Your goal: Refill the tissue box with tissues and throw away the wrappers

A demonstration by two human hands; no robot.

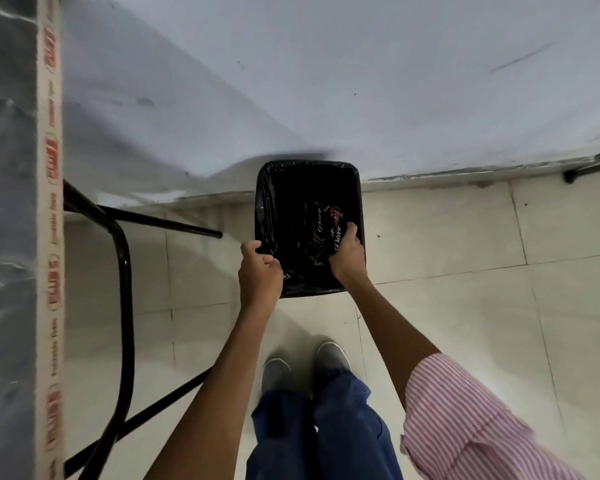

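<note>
A black rectangular waste bin (355, 181) lined with a shiny black bag stands on the floor against the wall. My left hand (260, 271) pinches the bag's edge at the bin's near-left rim. Over the near-right side of the bin, my right hand (347, 252) grips a dark wrapper (326, 225) with white "Dove" lettering, which reaches down into the bin. No tissue box is in view.
A folding table's edge (49, 202) with red printed lettering runs down the left, its black metal legs (125, 289) below it. A grey-white wall (326, 81) is behind the bin. My grey shoes (305, 368) stand on pale floor tiles just short of the bin.
</note>
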